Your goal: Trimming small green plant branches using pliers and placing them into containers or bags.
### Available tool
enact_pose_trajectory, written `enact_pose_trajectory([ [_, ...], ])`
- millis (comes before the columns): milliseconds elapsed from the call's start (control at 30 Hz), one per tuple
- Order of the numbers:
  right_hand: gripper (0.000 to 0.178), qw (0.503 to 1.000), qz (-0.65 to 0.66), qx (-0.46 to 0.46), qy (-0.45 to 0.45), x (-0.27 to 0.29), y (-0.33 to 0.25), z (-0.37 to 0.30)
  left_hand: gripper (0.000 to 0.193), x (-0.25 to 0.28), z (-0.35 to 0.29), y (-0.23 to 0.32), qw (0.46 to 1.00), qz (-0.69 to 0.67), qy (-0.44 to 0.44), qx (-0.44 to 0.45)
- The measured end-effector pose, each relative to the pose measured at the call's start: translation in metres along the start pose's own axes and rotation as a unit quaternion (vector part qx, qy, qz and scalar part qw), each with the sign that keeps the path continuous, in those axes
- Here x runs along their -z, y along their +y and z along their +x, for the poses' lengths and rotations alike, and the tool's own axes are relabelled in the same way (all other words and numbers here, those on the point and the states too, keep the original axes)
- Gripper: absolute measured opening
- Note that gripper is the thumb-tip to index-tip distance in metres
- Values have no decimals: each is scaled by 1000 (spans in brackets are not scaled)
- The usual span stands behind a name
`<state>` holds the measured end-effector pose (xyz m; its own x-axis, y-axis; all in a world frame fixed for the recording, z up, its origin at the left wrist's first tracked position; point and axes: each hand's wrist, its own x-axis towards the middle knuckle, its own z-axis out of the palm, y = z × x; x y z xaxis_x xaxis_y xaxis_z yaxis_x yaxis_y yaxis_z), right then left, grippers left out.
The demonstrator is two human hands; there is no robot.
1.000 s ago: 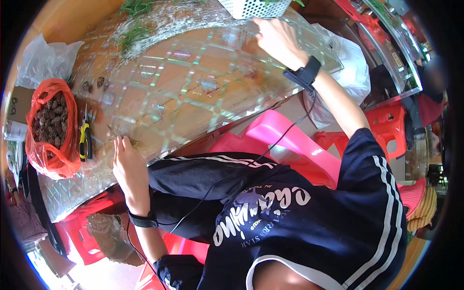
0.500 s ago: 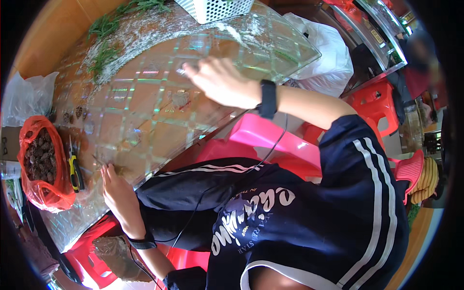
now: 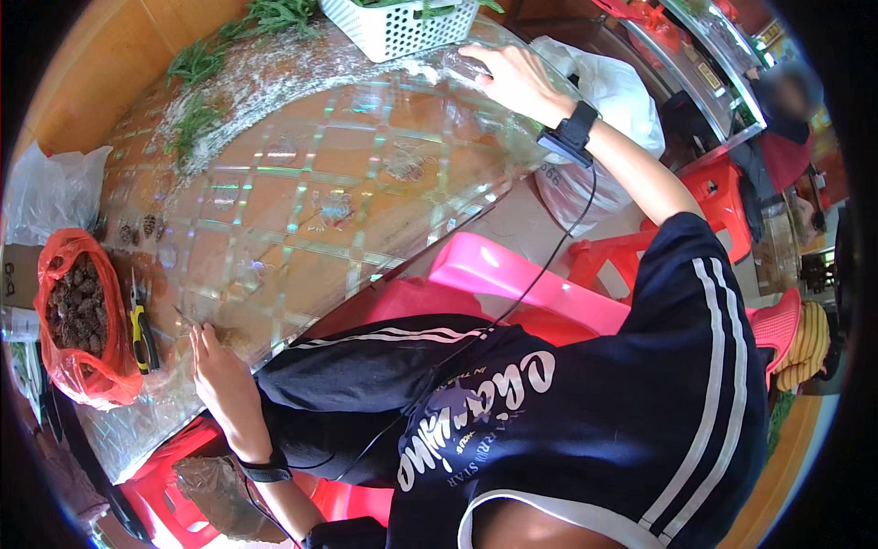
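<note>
My left hand [image 3: 222, 389] rests at the near left edge of the table, its fingers pressed together around something thin and dark-tipped that I cannot make out. Just beyond it lie pliers [image 3: 142, 334] with yellow and black handles. A red plastic bag [image 3: 114, 357] full of brown pine cones [image 3: 78, 306] stands left of them. My right hand [image 3: 519, 82] reaches over the table's far right part, thumb and forefinger apart, with nothing visible in it. Close to its fingertips is a white perforated basket [image 3: 393, 35] holding green sprigs [image 3: 434, 11].
White powder [image 3: 247, 101] and green sprigs [image 3: 197, 64] are scattered along the table's far side. A few loose pine cones [image 3: 149, 224] lie near a clear bag [image 3: 55, 192]. A white bag [image 3: 608, 101] and red stools [image 3: 713, 201] stand right; another person [image 3: 791, 128] is beyond.
My right hand has moved right and away from me, from above the middle of the table to beside the basket. My left hand has barely shifted.
</note>
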<state>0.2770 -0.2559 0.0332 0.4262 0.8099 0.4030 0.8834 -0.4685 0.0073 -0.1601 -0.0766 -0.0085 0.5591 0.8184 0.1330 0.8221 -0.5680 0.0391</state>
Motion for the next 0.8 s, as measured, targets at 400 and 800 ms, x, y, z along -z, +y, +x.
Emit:
enact_pose_trajectory([
  [400,25,962,136,214,-98,-29,-156,45,34,-4,-5,-1,999,5,32,-19],
  [800,27,994,75,58,-47,-49,-46,49,37,-8,-7,-3,998,24,43,-24],
])
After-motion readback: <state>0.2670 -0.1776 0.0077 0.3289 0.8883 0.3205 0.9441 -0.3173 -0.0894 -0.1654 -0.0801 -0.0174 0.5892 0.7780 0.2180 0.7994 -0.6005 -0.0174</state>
